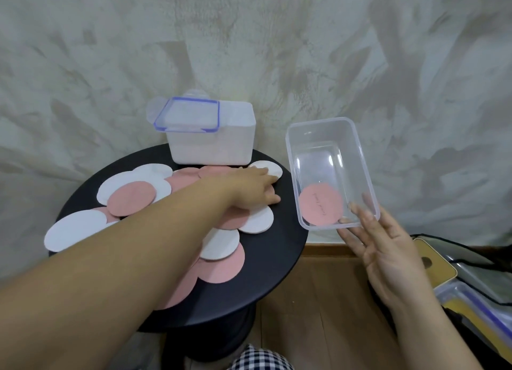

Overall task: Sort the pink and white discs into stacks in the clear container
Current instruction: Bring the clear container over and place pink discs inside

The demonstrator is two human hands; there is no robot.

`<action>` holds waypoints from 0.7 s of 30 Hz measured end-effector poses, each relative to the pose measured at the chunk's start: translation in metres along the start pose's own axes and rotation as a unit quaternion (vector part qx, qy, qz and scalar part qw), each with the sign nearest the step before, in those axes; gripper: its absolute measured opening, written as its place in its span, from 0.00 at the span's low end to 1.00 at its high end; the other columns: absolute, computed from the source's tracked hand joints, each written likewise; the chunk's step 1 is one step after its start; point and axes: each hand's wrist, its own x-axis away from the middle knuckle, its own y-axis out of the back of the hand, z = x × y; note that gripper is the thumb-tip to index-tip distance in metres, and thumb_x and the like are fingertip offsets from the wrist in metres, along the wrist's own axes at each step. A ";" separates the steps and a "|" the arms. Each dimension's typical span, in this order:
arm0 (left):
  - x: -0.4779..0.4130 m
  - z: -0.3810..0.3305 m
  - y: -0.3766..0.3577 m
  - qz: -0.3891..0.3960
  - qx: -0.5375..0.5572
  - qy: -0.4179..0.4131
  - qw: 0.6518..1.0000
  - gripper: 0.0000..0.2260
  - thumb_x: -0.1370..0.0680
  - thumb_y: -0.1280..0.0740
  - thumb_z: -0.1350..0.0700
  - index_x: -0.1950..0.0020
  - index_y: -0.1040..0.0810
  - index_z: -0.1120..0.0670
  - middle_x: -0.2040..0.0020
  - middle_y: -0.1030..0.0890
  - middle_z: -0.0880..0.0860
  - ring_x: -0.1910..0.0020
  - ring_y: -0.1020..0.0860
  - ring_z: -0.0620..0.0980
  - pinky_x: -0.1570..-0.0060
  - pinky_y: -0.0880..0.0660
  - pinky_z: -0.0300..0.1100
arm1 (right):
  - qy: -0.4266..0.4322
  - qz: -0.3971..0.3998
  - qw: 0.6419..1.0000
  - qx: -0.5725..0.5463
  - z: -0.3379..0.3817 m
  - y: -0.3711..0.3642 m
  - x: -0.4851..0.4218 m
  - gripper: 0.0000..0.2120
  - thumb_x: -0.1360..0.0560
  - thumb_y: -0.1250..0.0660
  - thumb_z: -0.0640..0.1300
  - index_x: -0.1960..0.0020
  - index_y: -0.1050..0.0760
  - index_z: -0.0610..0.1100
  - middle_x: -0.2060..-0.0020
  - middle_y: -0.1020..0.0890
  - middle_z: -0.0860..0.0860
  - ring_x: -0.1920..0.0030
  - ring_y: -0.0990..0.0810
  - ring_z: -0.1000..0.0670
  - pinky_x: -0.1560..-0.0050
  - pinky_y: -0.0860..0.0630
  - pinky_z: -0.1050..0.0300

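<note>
Pink disc (321, 204), just one, in clear container (318, 153)

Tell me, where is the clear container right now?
In the head view, the clear container is right of the round black table, beside its edge, with the right hand touching its near corner and one pink disc inside.

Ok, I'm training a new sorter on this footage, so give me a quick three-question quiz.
1. True or false: the clear container holds a white disc.
2. Which hand touches the discs on the black table? A) left hand B) right hand
3. Fill in: the lid on the white box has a ___ rim.
Key: 1 false, a pink disc lies in it; 2 A, the right hand supports the container; 3 blue.
</note>
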 end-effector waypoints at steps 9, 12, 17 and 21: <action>0.037 0.022 -0.005 -0.074 0.087 -0.038 0.993 0.19 0.22 0.39 0.47 0.31 0.33 0.44 0.36 0.29 0.44 0.39 0.30 0.43 0.46 0.39 0.35 | -0.016 0.001 1.000 -0.016 -0.001 0.005 -0.002 0.21 0.45 0.25 0.56 0.53 0.19 0.55 0.51 0.16 0.54 0.47 0.18 0.51 0.57 0.21 0.62; 0.016 0.013 -0.001 -0.083 0.066 -0.025 0.994 0.23 0.22 0.40 0.45 0.27 0.39 0.45 0.26 0.39 0.47 0.29 0.40 0.46 0.39 0.43 0.36 | -0.009 -0.004 1.000 -0.013 -0.002 0.005 0.001 0.30 0.54 0.19 0.61 0.54 0.18 0.55 0.49 0.16 0.53 0.46 0.18 0.51 0.56 0.20 0.61; -0.015 0.006 -0.007 -0.003 0.026 -0.003 1.000 0.26 0.23 0.42 0.39 0.28 0.38 0.48 0.26 0.41 0.48 0.28 0.40 0.51 0.30 0.41 0.49 | -0.006 -0.004 1.000 0.010 0.002 0.008 0.005 0.30 0.56 0.20 0.64 0.54 0.17 0.59 0.49 0.16 0.54 0.46 0.19 0.53 0.56 0.21 0.62; 0.005 0.014 -0.006 -0.020 -0.021 -0.017 0.999 0.20 0.22 0.44 0.42 0.30 0.37 0.42 0.30 0.35 0.48 0.34 0.34 0.52 0.39 0.37 0.46 | -0.006 0.000 1.000 0.021 0.003 0.010 0.006 0.30 0.55 0.20 0.64 0.55 0.17 0.58 0.52 0.16 0.56 0.48 0.18 0.55 0.57 0.21 0.63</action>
